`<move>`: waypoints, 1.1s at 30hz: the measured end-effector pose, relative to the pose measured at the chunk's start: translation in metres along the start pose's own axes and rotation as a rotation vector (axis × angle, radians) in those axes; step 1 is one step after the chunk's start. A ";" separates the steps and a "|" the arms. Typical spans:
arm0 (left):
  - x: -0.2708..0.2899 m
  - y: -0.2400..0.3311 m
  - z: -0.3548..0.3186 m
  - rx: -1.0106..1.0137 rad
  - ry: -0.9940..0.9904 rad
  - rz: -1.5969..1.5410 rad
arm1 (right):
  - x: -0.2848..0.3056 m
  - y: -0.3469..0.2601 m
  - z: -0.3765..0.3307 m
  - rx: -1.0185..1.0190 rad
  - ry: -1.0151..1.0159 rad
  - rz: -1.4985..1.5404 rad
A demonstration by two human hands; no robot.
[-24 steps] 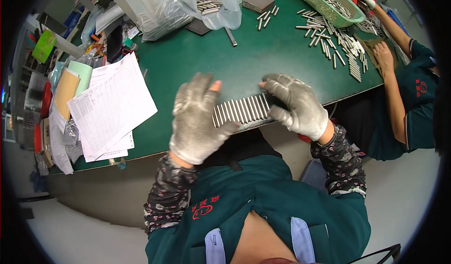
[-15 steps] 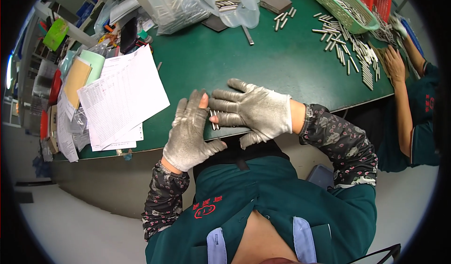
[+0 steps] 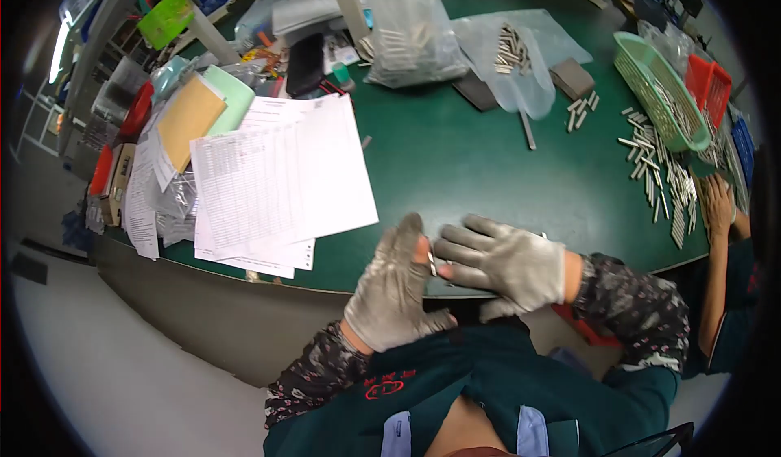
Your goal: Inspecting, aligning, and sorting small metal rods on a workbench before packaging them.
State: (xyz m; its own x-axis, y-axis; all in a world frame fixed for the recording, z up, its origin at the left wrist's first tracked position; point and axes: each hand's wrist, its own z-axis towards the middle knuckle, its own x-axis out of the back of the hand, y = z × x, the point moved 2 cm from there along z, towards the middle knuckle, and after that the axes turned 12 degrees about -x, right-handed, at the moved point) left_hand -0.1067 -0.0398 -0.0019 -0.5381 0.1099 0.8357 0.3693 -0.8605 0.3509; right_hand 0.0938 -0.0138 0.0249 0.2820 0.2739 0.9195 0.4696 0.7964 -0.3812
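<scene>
Both my hands wear grey-white gloves, with a bare fingertip showing on each. My left hand (image 3: pixel 390 290) rests at the table's front edge, its fingers stretched out toward the far side. Palm down, my right hand (image 3: pixel 512 266) lies flat with its fingers pointing left. Between the fingers of the two hands show a few short silver metal pins (image 3: pixel 433 263), touched from both sides; the gloves cover the rest. Beyond the right hand a tiny bright piece (image 3: pixel 544 235) peeks out, too small to name.
Paper sheets (image 3: pixel 325 172) lie left on the green table (image 3: pixel 455 172). Far back are a clear bag of pins (image 3: pixel 407 50), an opened bag (image 3: pixel 529 91) and a dark block (image 3: pixel 572 79). Loose pins (image 3: pixel 651 172), a green basket (image 3: pixel 639 79) and a co-worker's hand (image 3: pixel 717 205) are right.
The whole view has shifted, so table and hands sit lower and farther right in it. Fewer pins show between my hands than before. Both hands keep nearly the same pose.
</scene>
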 end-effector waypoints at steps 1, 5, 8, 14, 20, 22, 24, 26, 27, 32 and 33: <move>-0.002 0.000 0.004 0.010 -0.093 0.040 | 0.008 0.005 -0.014 -0.040 -0.096 -0.036; -0.019 0.009 0.021 0.026 -0.158 0.103 | 0.009 0.009 -0.029 -0.067 -0.224 -0.125; -0.018 0.003 0.016 0.105 -0.011 0.039 | -0.011 -0.001 0.003 -0.002 -0.144 -0.089; -0.012 0.013 0.021 0.137 -0.302 0.231 | 0.009 0.011 -0.040 -0.086 -0.227 -0.162; -0.018 0.000 0.009 0.154 -0.069 0.141 | -0.012 -0.001 -0.001 -0.027 -0.139 -0.035; -0.014 0.001 0.006 0.153 -0.080 0.238 | 0.001 0.011 -0.022 -0.035 -0.118 -0.128; -0.012 0.006 0.018 0.166 -0.179 0.316 | 0.012 0.020 -0.047 -0.080 -0.099 -0.145; -0.013 0.005 0.034 0.139 -0.210 0.282 | 0.011 0.018 -0.037 -0.075 -0.065 -0.093; -0.014 0.006 0.038 0.129 -0.226 0.279 | 0.004 0.011 -0.024 -0.059 -0.048 -0.047; -0.013 0.000 0.023 0.082 -0.035 0.191 | 0.000 0.010 -0.023 -0.067 -0.054 -0.062; -0.012 0.003 0.025 0.100 -0.086 0.243 | -0.005 0.014 -0.032 -0.070 -0.041 -0.093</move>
State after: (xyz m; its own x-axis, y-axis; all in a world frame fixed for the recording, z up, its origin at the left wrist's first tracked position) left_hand -0.0803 -0.0312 -0.0008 -0.3594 -0.0482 0.9320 0.5550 -0.8139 0.1719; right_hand 0.1262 -0.0215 0.0117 0.2005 0.2235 0.9539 0.5495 0.7804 -0.2984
